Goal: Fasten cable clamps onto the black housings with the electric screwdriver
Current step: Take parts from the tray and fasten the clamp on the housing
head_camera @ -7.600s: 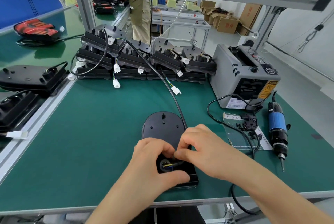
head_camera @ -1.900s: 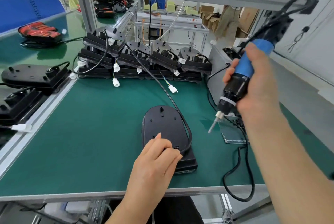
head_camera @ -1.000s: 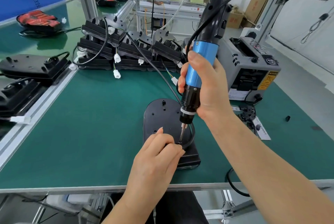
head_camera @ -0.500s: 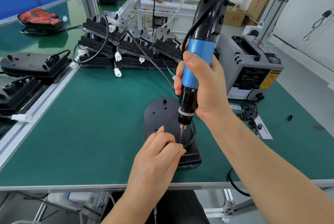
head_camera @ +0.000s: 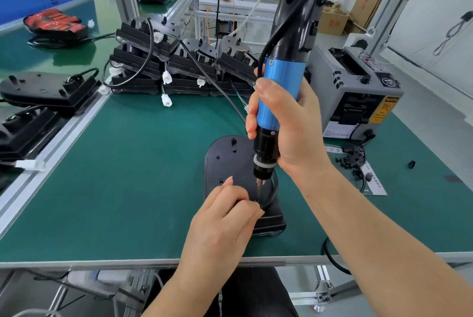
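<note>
Gripped in the right hand (head_camera: pixel 294 127), fingers wrapped round its blue barrel: electric screwdriver (head_camera: pixel 281 81), upright, bit down on the near end of the black housing (head_camera: pixel 225 160) on the green table (head_camera: pixel 128 176). Pinched beside the bit by curled fingertips of the left hand (head_camera: pixel 225 217): cable clamp (head_camera: pixel 256 201), mostly hidden. Best kept vertical, pressed straight down, fingertips clear of the bit.

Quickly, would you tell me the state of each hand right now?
Left hand: fingers curled atop the black housing beside the bit; whether they pinch anything is hidden.
Right hand: closed around the electric screwdriver, held upright, bit down.
</note>
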